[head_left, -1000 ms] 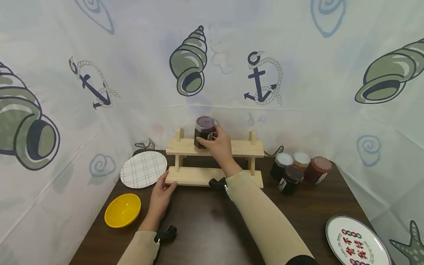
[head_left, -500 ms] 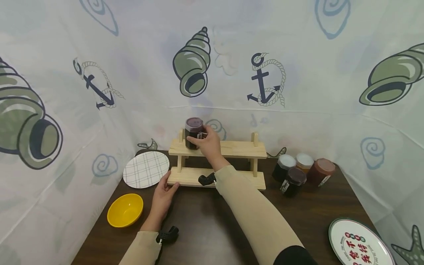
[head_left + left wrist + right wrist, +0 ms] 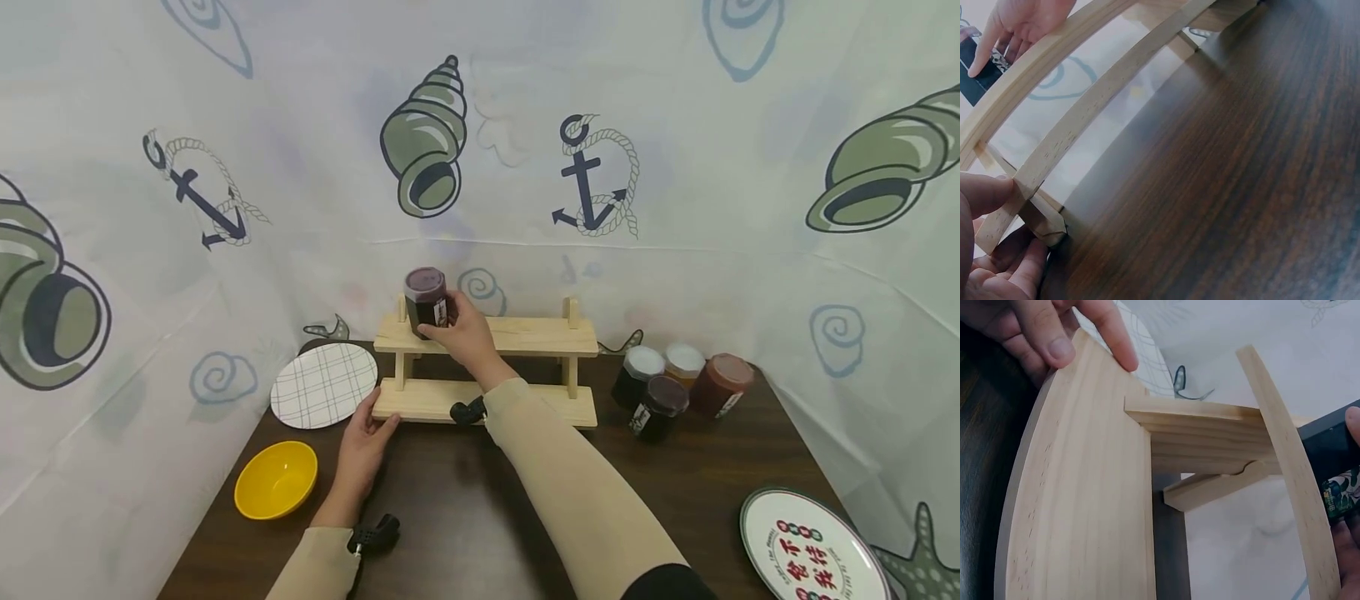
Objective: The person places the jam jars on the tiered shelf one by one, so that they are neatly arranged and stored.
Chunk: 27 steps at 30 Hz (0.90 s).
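Note:
A two-tier wooden shelf [image 3: 517, 335] stands at the back of the dark table. My right hand [image 3: 468, 336] grips a dark jar [image 3: 425, 302] with a purplish lid at the left end of the upper tier. In the right wrist view the jar [image 3: 1329, 456] shows a patterned label, partly hidden behind the upper board. My left hand [image 3: 363, 446] holds the left end of the lower board [image 3: 431, 400]. In the left wrist view its thumb [image 3: 985, 192] lies on the board's front edge, with the other fingers underneath.
Several lidded jars [image 3: 664, 406] stand together right of the shelf. A white checked plate [image 3: 325, 386] and a yellow bowl [image 3: 277, 480] lie to the left. Another plate with red lettering [image 3: 813, 542] sits at the front right. A printed cloth [image 3: 517, 192] hangs behind.
My right hand has moved the dark jar leftward, from near the middle of the upper tier to its left end. The left hand keeps its hold on the lower board.

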{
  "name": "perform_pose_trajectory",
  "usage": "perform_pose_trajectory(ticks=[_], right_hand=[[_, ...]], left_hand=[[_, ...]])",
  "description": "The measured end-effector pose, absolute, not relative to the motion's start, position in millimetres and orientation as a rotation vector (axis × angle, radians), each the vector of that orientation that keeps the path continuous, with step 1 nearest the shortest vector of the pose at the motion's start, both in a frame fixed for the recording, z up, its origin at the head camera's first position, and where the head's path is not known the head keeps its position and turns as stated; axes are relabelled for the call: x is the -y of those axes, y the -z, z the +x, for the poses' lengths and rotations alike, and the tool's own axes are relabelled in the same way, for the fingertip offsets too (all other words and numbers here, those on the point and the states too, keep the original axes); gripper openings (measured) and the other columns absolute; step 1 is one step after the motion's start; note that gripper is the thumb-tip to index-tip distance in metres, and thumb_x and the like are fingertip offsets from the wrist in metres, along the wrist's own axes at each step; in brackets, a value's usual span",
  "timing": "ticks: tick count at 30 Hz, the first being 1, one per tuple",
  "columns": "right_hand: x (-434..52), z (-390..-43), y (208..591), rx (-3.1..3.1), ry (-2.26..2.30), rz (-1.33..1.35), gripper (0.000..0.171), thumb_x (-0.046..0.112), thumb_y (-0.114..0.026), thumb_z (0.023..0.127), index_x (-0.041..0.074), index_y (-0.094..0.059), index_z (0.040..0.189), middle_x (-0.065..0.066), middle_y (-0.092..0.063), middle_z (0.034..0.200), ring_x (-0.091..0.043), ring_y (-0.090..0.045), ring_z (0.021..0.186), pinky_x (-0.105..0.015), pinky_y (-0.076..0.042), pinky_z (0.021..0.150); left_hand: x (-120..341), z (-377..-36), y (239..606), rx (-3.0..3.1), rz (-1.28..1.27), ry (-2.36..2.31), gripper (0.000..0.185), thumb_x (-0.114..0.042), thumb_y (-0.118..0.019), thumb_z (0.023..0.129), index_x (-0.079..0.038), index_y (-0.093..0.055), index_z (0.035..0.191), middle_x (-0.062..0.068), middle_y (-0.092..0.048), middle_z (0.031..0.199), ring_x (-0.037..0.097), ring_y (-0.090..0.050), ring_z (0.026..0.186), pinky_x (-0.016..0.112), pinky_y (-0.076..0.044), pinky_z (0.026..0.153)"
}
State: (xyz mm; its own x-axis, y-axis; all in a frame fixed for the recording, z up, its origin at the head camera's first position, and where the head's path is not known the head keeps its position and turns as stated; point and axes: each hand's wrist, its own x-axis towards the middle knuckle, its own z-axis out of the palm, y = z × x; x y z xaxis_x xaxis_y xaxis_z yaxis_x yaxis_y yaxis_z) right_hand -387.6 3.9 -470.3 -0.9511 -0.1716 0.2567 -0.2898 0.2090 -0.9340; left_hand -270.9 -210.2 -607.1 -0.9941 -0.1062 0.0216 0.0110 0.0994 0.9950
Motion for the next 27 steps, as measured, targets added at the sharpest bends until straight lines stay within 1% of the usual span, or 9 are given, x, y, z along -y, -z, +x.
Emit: perform_pose_trajectory(ticks=[2, 7, 9, 11, 16, 18, 20, 23, 27], right_hand=[[-4, -389, 470, 2.375, -1.856, 0.444, 0.074, 0.019, -0.090, 0.092, 0.017, -0.053, 0.156, -0.009, -0.067, 0.151, -0.024, -0.062, 0.144, -0.040, -0.052, 0.121], [-2, -389, 469, 2.391, -1.822, 0.432, 0.073, 0.021, -0.091, 0.092, 0.018, -0.054, 0.155, -0.007, -0.068, 0.151, -0.022, -0.062, 0.145, -0.038, -0.050, 0.123], [-1, -389, 468, 2.397, -1.795, 0.437, 0.072, 0.023, -0.091, 0.092, 0.018, -0.054, 0.154, -0.006, -0.068, 0.151, -0.021, -0.062, 0.145, -0.037, -0.050, 0.123], [-1, -389, 468, 2.395, -1.776, 0.442, 0.071, 0.025, -0.091, 0.092, 0.019, -0.055, 0.153, -0.005, -0.068, 0.150, -0.022, -0.062, 0.144, -0.038, -0.050, 0.123], [0, -387, 470, 2.411, -1.745, 0.396, 0.074, 0.027, -0.092, 0.091, 0.019, -0.053, 0.153, -0.005, -0.068, 0.147, -0.022, -0.064, 0.140, -0.041, -0.054, 0.118], [1, -385, 470, 2.420, -1.717, 0.387, 0.078, 0.027, -0.093, 0.090, 0.017, -0.050, 0.155, -0.006, -0.067, 0.147, -0.023, -0.065, 0.138, -0.043, -0.056, 0.116], [2, -384, 470, 2.431, -1.672, 0.391, 0.082, 0.029, -0.094, 0.089, 0.014, -0.048, 0.155, -0.008, -0.066, 0.146, -0.024, -0.065, 0.136, -0.044, -0.055, 0.115], [4, -381, 468, 2.448, -1.607, 0.385, 0.089, 0.032, -0.096, 0.087, 0.009, -0.045, 0.156, -0.011, -0.063, 0.148, -0.028, -0.064, 0.137, -0.046, -0.054, 0.117], [3, -375, 467, 2.468, -1.601, 0.299, 0.101, 0.041, -0.094, 0.087, 0.008, -0.037, 0.164, -0.014, -0.054, 0.160, -0.033, -0.056, 0.148, -0.050, -0.051, 0.121]], left_hand=[[210, -272, 607, 2.265, 0.091, 2.043, 0.075, -0.016, -0.070, 0.108, -0.016, -0.031, 0.173, 0.011, -0.030, 0.180, 0.032, -0.041, 0.161, 0.032, -0.040, 0.123], [211, -274, 606, 2.258, 0.091, 2.051, 0.076, -0.014, -0.070, 0.108, -0.015, -0.031, 0.173, 0.012, -0.029, 0.180, 0.031, -0.039, 0.162, 0.015, -0.044, 0.116], [211, -274, 606, 2.254, 0.086, 2.049, 0.076, -0.014, -0.070, 0.108, -0.015, -0.031, 0.173, 0.012, -0.029, 0.180, 0.030, -0.038, 0.162, 0.013, -0.044, 0.114], [210, -275, 606, 2.251, 0.080, 2.043, 0.076, -0.014, -0.070, 0.108, -0.014, -0.031, 0.173, 0.012, -0.029, 0.180, 0.030, -0.038, 0.163, 0.016, -0.043, 0.117], [209, -275, 607, 2.263, 0.095, 2.047, 0.077, -0.015, -0.071, 0.107, -0.014, -0.031, 0.173, 0.012, -0.029, 0.180, 0.031, -0.039, 0.163, 0.032, -0.040, 0.122], [209, -274, 608, 2.267, 0.097, 2.049, 0.077, -0.014, -0.071, 0.107, -0.015, -0.031, 0.173, 0.012, -0.029, 0.180, 0.031, -0.038, 0.163, 0.035, -0.038, 0.123], [208, -274, 608, 2.266, 0.094, 2.044, 0.076, -0.013, -0.070, 0.108, -0.014, -0.032, 0.173, 0.012, -0.029, 0.180, 0.031, -0.037, 0.163, 0.035, -0.038, 0.124], [208, -273, 608, 2.263, 0.093, 2.046, 0.075, -0.013, -0.070, 0.108, -0.014, -0.031, 0.173, 0.011, -0.028, 0.180, 0.030, -0.037, 0.164, 0.028, -0.040, 0.122], [208, -272, 607, 2.264, 0.105, 2.046, 0.076, -0.013, -0.069, 0.108, -0.014, -0.031, 0.173, 0.011, -0.028, 0.180, 0.031, -0.038, 0.163, 0.011, -0.043, 0.113]])
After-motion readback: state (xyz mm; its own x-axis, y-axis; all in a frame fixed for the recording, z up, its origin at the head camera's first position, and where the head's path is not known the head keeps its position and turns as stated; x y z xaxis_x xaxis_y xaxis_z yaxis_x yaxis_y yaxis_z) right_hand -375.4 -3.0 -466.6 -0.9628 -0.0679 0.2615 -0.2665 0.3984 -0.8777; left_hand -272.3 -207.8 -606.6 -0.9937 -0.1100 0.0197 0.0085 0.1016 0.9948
